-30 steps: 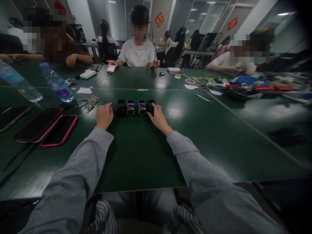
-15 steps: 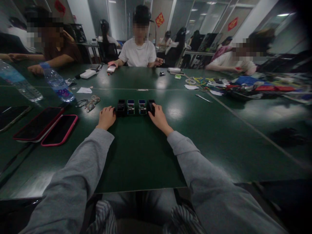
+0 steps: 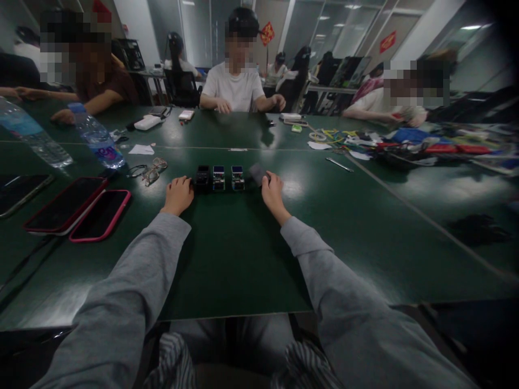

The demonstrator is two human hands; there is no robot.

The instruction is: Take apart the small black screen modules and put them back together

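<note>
Since the earlier frame, a dark case (image 3: pixel 256 174) has been tilted out of the row and shifted rightward by the right hand (image 3: pixel 274 193); its thumb and fingers are closed on it, and its surface is blurred. Nearest, grey knit sleeves (image 3: pixel 133 275) are stretched over a smooth green worktop (image 3: pixel 239 259). To the left, a phone (image 3: pixel 100 216) is edged in glossy pink. The left hand (image 3: pixel 179 195) is curled beside a boxy black case (image 3: pixel 203 177); whether it is gripped cannot be told. Between the hands, two bare circuit boards (image 3: pixel 219 178) (image 3: pixel 237 178) are stood upright, each topped by a small dark-blue screen. Beyond the wire-framed glasses (image 3: pixel 151 174), a clear plastic bottle (image 3: pixel 101 141) is wrapped in a label bearing purple marks, illegible here. Farthest, gold characters, too small to be read, are borne by a red paper diamond (image 3: pixel 267 34).
</note>
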